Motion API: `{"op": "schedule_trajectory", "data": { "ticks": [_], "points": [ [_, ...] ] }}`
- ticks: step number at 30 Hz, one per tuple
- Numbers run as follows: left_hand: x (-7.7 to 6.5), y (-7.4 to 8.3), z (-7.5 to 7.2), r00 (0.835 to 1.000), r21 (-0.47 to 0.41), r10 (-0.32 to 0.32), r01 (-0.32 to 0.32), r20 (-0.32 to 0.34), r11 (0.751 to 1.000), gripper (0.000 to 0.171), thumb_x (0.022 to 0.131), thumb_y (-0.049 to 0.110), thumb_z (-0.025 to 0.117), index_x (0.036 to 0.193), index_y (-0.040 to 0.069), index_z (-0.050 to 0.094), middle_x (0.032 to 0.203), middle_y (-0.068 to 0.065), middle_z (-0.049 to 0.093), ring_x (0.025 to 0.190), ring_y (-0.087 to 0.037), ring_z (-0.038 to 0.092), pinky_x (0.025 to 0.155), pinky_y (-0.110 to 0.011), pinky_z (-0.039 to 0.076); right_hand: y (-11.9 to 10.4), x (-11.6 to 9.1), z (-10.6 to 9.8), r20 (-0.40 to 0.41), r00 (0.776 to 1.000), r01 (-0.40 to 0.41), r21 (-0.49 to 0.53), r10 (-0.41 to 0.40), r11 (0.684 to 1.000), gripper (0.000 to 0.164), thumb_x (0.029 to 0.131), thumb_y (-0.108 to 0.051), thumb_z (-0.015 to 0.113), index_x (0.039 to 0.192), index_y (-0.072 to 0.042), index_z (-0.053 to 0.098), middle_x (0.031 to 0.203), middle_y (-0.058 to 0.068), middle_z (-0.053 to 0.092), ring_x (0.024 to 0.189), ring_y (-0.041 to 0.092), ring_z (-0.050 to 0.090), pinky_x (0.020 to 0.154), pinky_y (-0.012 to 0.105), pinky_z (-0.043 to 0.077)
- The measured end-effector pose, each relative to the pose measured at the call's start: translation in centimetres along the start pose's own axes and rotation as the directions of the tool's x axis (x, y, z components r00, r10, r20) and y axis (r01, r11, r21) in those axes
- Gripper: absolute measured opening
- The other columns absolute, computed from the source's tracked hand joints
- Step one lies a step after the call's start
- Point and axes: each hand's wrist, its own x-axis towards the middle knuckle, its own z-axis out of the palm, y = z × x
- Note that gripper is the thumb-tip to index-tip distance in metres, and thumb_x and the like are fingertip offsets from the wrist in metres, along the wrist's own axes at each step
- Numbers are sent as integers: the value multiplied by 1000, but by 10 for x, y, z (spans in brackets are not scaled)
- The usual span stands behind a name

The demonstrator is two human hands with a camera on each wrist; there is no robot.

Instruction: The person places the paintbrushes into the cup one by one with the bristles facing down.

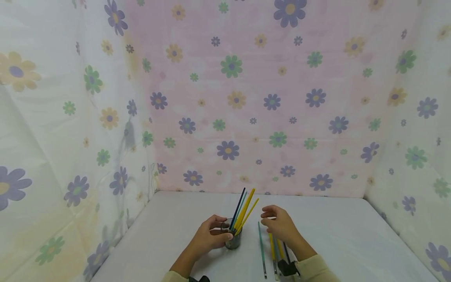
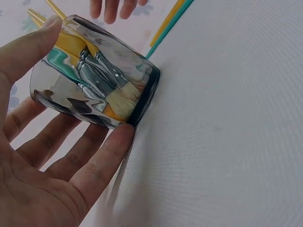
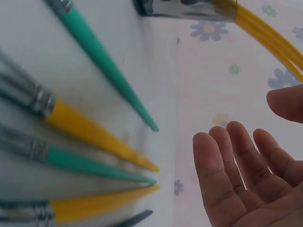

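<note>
Gripping a clear grey cup (image 1: pixel 233 244), left hand (image 1: pixel 206 235) has thumb at the near side, fingers wrapped round behind. Cup is upright, base at the surface (image 1: pixel 352 243); cannot tell if fully touching. Paintbrushes (image 1: pixel 245 209) inside, bristles down, handles leaning out over the rim: yellow, teal, one dark. Right hand (image 1: pixel 280 225) holds nothing, fingers apart and loosely extended, near the handle ends of a row of loose brushes (image 1: pixel 262 248). Row lies right of cup: teal, yellow, teal, yellow, dark, bristle ends toward the person. Flowered backdrop (image 1: pixel 246 82) behind.
</note>
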Motion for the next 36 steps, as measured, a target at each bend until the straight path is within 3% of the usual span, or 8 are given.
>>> {"op": "schedule_trajectory", "data": {
  "ticks": [11, 17, 26, 36],
  "points": [
    [0, 0, 0, 1000, -15, 7, -7, -3, 1000, 66, 85, 31, 87, 139, 10, 56, 137, -15, 63, 118, -27, 68, 82, -44, 65, 14, -5, -25, 26, 999, -17, -57, 19, 998, 38, 93, -14, 73, 127, 0, 64, 114, 12, 69, 94, 22, 70, 72, 40, 63],
    [0, 0, 0, 1000, -12, 4, -4, -3, 1000, 66, 85, 31, 87, 139, 11, 56, 137, -15, 64, 119, -28, 68, 82, -44, 65, 23, -7, -37, 67, 992, -98, -66, 102, 993, 36, 92, -9, 71, 125, 3, 63, 103, 12, 66, 83, 26, 68, 66, 41, 62],
    [-1, 1, 0, 1000, -3, -1, 1, -7, 1000, 64, 85, 32, 87, 138, 13, 57, 136, -14, 64, 118, -27, 68, 82, -44, 65, 39, -8, -55, 59, 962, -249, -208, 266, 946, 39, 86, -14, 80, 119, 1, 65, 97, 9, 67, 77, 21, 65, 63, 34, 60],
    [-1, 2, 0, 1000, 9, -4, 4, -16, 1000, 64, 85, 33, 87, 138, 13, 57, 136, -14, 64, 117, -26, 68, 82, -44, 65, 47, -9, -70, 56, 948, -286, -276, 312, 918, 34, 82, -13, 82, 110, -1, 67, 94, 8, 67, 76, 20, 65, 61, 32, 60]
  ]
}}
